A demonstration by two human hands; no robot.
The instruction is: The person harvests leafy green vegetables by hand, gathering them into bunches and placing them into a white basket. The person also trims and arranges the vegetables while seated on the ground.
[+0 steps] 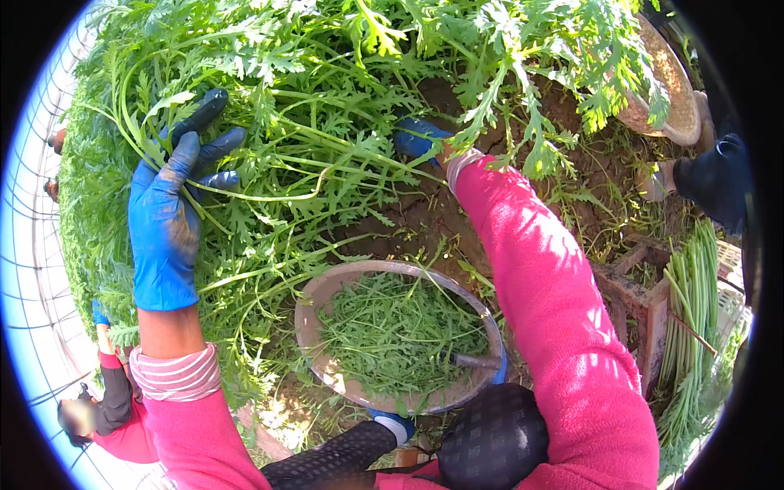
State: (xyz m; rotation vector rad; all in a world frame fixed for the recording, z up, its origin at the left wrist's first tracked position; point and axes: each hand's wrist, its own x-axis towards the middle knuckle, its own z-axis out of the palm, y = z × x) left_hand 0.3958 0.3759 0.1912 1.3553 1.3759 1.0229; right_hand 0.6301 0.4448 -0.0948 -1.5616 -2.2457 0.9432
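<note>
My left hand (177, 196), in a soiled blue glove, has a few long green stems (263, 195) between the thumb and fingers. Their feathery leaves rise past the fingertips, and one stem ends in a brownish curl to the right. Low among the plants, my right hand (421, 139) wears a blue glove too. Leaves cover part of it, and its fingers cannot be made out. Around both hands stands a dense bed of leafy greens (343, 116) resembling garland chrysanthemum. A shallow basin (318, 361) sits before me, filled with loose green leaves (398, 334).
A grey-handled tool (474, 360) lies in the basin by its rim. To the right are a weathered wooden stool or crate (652, 306), a bundle of long stems (692, 294) and a pale plastic crate (730, 260). Another person (116, 410) is at left; a person's leg (713, 177) shows at right.
</note>
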